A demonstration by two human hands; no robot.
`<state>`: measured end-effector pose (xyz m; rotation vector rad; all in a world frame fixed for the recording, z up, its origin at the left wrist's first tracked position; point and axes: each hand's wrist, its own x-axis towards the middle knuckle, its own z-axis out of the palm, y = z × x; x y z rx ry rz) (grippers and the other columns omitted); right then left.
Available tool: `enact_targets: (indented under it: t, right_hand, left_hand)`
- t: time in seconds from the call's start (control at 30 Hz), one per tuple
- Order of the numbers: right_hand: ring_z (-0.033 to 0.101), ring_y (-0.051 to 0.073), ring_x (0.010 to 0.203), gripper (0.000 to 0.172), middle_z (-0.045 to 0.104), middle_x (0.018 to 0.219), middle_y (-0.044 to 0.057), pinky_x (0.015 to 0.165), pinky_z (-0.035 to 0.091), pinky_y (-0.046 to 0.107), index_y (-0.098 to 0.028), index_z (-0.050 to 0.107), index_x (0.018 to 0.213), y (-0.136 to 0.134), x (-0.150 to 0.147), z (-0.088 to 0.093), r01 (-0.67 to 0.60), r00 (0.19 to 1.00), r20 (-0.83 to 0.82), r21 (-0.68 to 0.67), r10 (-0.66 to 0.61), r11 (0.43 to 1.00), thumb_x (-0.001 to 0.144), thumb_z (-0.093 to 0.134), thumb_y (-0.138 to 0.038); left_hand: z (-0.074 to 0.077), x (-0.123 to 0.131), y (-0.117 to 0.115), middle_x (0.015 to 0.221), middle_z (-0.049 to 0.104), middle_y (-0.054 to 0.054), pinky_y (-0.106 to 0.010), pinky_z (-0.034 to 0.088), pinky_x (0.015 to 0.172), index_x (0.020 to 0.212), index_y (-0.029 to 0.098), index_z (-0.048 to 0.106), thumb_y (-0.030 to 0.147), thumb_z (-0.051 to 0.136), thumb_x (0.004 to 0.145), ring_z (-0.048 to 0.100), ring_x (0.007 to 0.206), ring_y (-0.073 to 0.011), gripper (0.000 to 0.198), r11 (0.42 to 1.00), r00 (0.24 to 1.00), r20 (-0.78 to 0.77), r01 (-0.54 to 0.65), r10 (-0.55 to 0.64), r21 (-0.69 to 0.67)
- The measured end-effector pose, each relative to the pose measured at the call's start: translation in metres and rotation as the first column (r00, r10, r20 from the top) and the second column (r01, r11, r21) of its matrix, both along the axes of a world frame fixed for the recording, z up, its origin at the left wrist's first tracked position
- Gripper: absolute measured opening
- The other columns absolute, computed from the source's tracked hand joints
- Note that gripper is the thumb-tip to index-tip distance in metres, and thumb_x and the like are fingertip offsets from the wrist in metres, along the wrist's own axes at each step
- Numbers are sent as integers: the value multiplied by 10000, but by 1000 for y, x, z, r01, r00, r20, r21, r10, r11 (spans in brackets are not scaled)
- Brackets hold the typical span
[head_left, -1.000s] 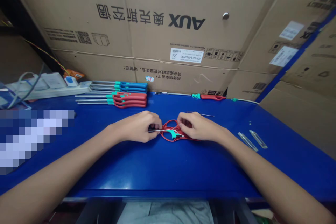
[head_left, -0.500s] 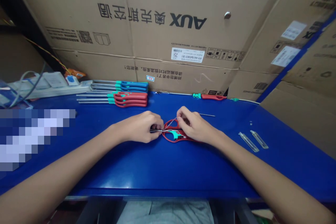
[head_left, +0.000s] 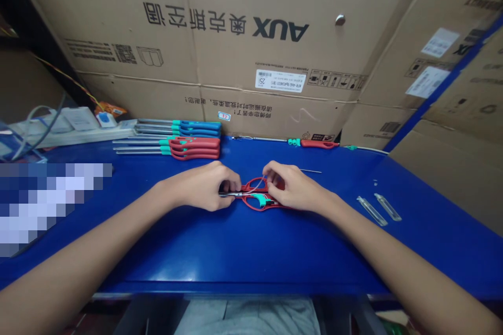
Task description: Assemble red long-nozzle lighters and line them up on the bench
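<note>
The left hand [head_left: 206,187] pinches a thin metal rod [head_left: 231,194] at a red plastic handle [head_left: 257,201] lying on the blue table [head_left: 243,256]; the right hand [head_left: 297,188] curls over the handle, its grip hidden. A loosened pinch could let the rod slip and roll.

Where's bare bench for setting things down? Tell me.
Use the blue bench nearer you than your left hand and right hand, between your forearms; also beyond your right forearm, beside the two clear strips. Crowded: around the red frame and the long tools at back left.
</note>
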<state>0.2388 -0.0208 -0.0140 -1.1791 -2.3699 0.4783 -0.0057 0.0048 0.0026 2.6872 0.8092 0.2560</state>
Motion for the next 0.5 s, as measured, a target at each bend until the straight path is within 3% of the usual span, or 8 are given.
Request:
enact_targets:
  t: [0.23,0.37,0.5]
  right_hand:
    - [554,152,787,296,590,966,45,692,455,296,-208,439,1069,-2,2,1,1,1000,-15,9,-1,1000,795,540,-156]
    - [558,157,798,103,599,934,47,735,451,309,-187,558,881,-3,2,6,-118,990,81,35,115,992,794,533,-137]
    - [596,172,859,133,627,989,70,818,463,322,-166,656,847,-5,1,9,-175,978,119,2,173,985,786,542,-135]
  left_hand:
    - [-2,0,2,759,708,-20,-207,451,579,880,163,728,142,567,735,622,626,-125,218,1000,1000,-20,-3,4,14]
    - [-2,0,2,759,704,-18,-206,444,577,879,163,727,139,570,728,611,619,-121,219,1000,1000,-29,-10,11,13]
    - [-1,3,-1,791,696,-13,-209,445,613,881,171,707,158,578,737,607,659,-124,193,998,1000,-3,9,-9,56]
